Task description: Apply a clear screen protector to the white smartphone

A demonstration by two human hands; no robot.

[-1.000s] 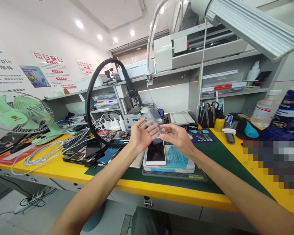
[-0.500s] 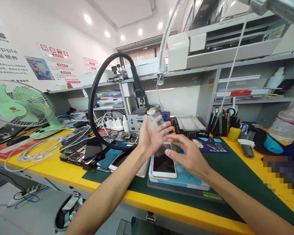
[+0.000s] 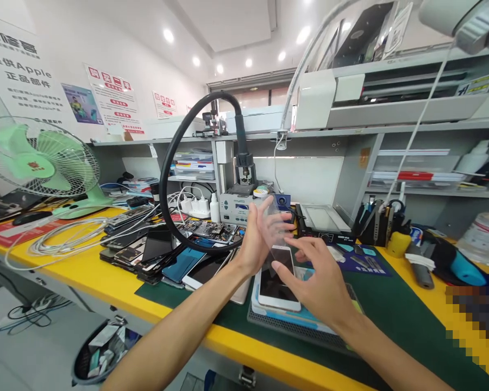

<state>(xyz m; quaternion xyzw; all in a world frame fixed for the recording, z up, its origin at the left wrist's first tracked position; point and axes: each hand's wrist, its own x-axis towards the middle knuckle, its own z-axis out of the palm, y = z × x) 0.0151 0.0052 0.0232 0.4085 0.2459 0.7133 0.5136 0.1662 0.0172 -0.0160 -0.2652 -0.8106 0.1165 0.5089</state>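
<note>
A thin transparent sheet (image 3: 275,222), like a clear screen protector, stands up across my left hand (image 3: 256,241). My left hand holds it, palm towards me, with the fingers stretched and partly seen through it. Close by on the right is my right hand (image 3: 320,282), its thumb and fingers apart. The index fingertip is near the sheet's lower edge; contact cannot be made out. Below both hands, a white-framed phone (image 3: 277,290) with a dark screen lies on a blue-and-white pack (image 3: 315,320), partly covered by my right hand.
Stacked phones and parts (image 3: 134,252) lie left, beside coiled white cable (image 3: 69,239) and a green fan (image 3: 41,163). A thick black hose (image 3: 165,179) arches behind. A tool holder (image 3: 372,222) and yellow-and-grey tools (image 3: 419,269) stand right. The green mat (image 3: 395,320) covers the bench front.
The view has shifted slightly, so the bench objects sit a little further right. My hands keep nearly the same pose around the clear sheet, which now appears turned more edge-on.
</note>
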